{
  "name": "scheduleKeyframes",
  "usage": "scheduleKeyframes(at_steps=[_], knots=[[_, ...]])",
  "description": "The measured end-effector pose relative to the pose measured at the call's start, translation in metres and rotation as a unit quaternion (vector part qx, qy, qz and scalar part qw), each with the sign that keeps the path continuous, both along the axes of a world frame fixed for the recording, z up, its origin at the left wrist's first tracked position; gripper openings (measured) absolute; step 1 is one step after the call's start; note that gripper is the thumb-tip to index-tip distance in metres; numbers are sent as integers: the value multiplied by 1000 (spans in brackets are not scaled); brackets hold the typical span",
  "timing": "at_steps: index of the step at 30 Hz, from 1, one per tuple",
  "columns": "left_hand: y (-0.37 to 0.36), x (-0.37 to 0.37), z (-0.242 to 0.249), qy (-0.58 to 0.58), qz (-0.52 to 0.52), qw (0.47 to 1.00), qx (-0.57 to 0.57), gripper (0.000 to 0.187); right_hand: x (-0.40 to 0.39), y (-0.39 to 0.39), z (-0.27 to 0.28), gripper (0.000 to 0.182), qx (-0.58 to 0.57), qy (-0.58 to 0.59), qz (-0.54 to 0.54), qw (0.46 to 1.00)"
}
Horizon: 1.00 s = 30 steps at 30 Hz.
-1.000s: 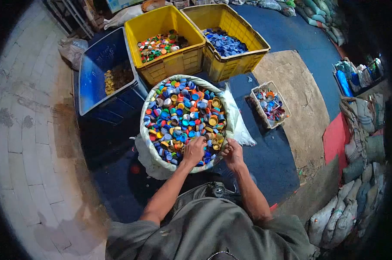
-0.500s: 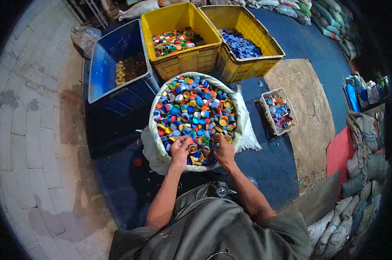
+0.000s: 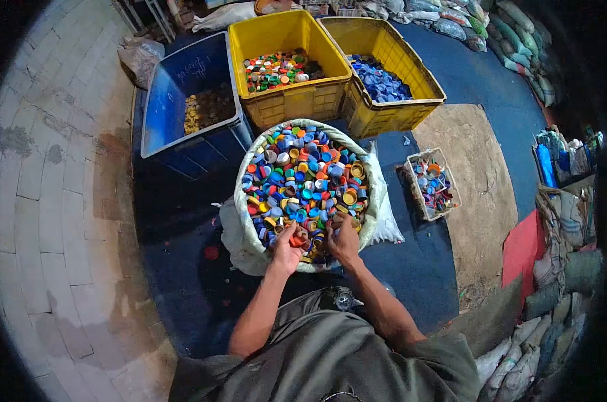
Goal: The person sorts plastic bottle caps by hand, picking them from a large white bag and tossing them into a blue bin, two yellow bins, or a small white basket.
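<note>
A round sack (image 3: 245,221) with a rolled pale rim stands in front of me, filled with bottle caps (image 3: 303,181) of many colours. My left hand (image 3: 289,249) is over the near part of the caps, palm partly up, its fingers curled round orange-red caps. To its right, my right hand (image 3: 343,238) reaches down among the caps near the sack's rim, fingers bent; what they hold, if anything, is hidden.
Behind the sack stand a blue bin (image 3: 157,120) with yellow caps, a yellow bin (image 3: 290,100) with mixed caps and another yellow bin (image 3: 397,114) with blue caps. A small white crate (image 3: 455,194) lies right, beside stacked sacks (image 3: 578,271).
My left hand has turned more palm-up, with orange-red caps now showing in it. My right hand remains at the caps. The view has shifted slightly.
</note>
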<state>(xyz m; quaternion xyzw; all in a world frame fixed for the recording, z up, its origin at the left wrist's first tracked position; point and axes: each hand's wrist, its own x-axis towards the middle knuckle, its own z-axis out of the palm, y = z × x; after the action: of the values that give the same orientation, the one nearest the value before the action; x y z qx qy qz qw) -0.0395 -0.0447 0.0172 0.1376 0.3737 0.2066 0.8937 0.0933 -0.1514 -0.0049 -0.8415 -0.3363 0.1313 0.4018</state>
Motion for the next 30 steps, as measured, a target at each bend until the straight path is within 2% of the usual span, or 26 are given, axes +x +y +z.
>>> scheduleKeyframes(at_steps=[1, 2, 4, 5, 6, 7, 9, 11, 15, 17, 18, 21, 24, 25, 26, 28, 29, 30], knots=[[0, 2, 2, 5, -11, 1000, 9, 14, 1, 0, 7, 46, 35, 1, -14, 999], [-1, 5, 3, 10, -22, 1000, 17, 15, 4, -1, 3, 46, 106, 91, -15, 990], [-3, 13, 5, 51, -64, 993, 83, 17, 8, 0, 8, 45, 245, 266, -16, 932], [-3, 17, 6, 70, -88, 988, 108, 21, 11, -6, 12, 44, 214, 323, -26, 921], [-3, 21, 9, 89, -112, 981, 134, 25, 13, -8, 29, 43, 226, 398, -41, 888], [-3, 24, 11, 74, -139, 972, 173, 43, 15, -10, 44, 42, 236, 470, -55, 849], [-8, 32, 18, 71, -159, 941, 290, 54, 18, -6, 49, 40, 272, 592, -75, 755], [-13, 38, 27, 63, -161, 913, 370, 65, 21, -11, 53, 40, 270, 638, -39, 721], [-12, 42, 27, 112, -157, 824, 533, 57, 18, -13, 37, 40, 283, 672, 3, 685], [-11, 41, 46, 181, -162, 751, 614, 54, 15, -12, 55, 40, 298, 665, -29, 684], [-10, 41, 42, 185, -155, 761, 603, 53, 13, -11, 61, 40, 305, 662, -45, 684], [-7, 38, 25, 194, -129, 798, 557, 52, 12, -10, 47, 41, 204, 531, -112, 815], [-5, 36, 19, 184, -105, 849, 483, 50, -1, -6, 31, 42, 216, 308, -122, 919], [-4, 36, 19, 171, -104, 867, 457, 50, -3, 0, 27, 41, 252, 234, -140, 929], [-3, 35, 18, 157, -102, 883, 431, 49, 0, 0, 25, 40, 221, 278, -126, 926], [-3, 33, 25, 191, -117, 831, 510, 47, 5, 2, 47, 39, 157, 363, -95, 913], [-3, 33, 28, 206, -122, 801, 548, 47, 4, 5, 66, 38, 144, 473, -108, 863], [-3, 32, 24, 204, -126, 798, 553, 47, 6, 6, 62, 37, 138, 506, -87, 847]])
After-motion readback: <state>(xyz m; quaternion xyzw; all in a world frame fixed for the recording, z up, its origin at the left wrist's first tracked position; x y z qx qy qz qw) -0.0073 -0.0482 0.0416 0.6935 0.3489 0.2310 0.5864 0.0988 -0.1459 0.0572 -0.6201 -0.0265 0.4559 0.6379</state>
